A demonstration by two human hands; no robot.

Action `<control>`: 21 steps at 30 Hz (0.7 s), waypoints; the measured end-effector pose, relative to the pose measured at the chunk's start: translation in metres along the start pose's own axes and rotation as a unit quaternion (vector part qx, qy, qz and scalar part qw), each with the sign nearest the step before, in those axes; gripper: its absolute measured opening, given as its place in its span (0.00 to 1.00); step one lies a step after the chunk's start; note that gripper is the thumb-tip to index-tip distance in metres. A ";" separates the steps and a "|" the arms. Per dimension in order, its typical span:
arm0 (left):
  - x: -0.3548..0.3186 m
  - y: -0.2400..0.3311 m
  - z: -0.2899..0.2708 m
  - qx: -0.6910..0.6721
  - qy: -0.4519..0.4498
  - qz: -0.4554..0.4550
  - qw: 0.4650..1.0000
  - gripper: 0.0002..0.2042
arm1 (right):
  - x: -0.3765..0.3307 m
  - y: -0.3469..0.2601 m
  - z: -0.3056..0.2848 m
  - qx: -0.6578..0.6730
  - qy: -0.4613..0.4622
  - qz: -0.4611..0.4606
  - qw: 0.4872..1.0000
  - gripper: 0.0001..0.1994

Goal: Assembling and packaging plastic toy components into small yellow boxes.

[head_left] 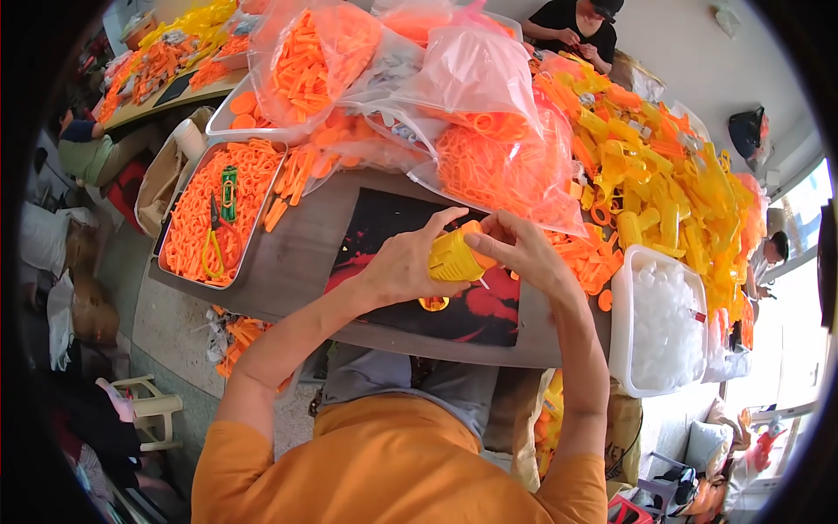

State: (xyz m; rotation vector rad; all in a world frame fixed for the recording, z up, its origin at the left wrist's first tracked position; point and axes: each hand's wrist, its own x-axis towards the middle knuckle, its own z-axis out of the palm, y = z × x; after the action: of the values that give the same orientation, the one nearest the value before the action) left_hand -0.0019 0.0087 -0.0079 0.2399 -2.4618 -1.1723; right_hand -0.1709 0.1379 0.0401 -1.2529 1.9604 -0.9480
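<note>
Over the black and red mat (384, 223), my left hand (397, 269) grips a yellow plastic housing (448, 257), ribbed and roughly cylindrical. Its right end carries an orange cap-like part (477, 244). My right hand (531, 251) pinches that orange part with thumb and fingers. A thin pale piece (484, 283) sticks out below the housing; what it belongs to is unclear. Just under my left hand, a small glossy yellow-orange piece (434, 304) lies on the mat. My fingers hide part of the housing.
To the left, a tray (186, 214) of orange pieces holds yellow-handled pliers (213, 240) and a green tool (229, 192). Bags (502, 162) of orange parts crowd the back. Yellow parts (672, 188) are heaped right, behind a white bin (621, 323) of translucent pieces. Another person (580, 35) sits opposite.
</note>
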 end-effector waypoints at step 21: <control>0.000 0.007 -0.005 -0.034 -0.017 0.036 0.999 0.42 | -0.010 0.017 0.026 0.094 0.092 -0.097 0.987 0.23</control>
State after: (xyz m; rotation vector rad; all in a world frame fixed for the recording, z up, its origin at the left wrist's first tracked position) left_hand 0.0007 0.0099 -0.0001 0.1119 -2.4341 -1.2370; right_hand -0.1546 0.1461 0.0130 -1.3028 1.8571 -1.3558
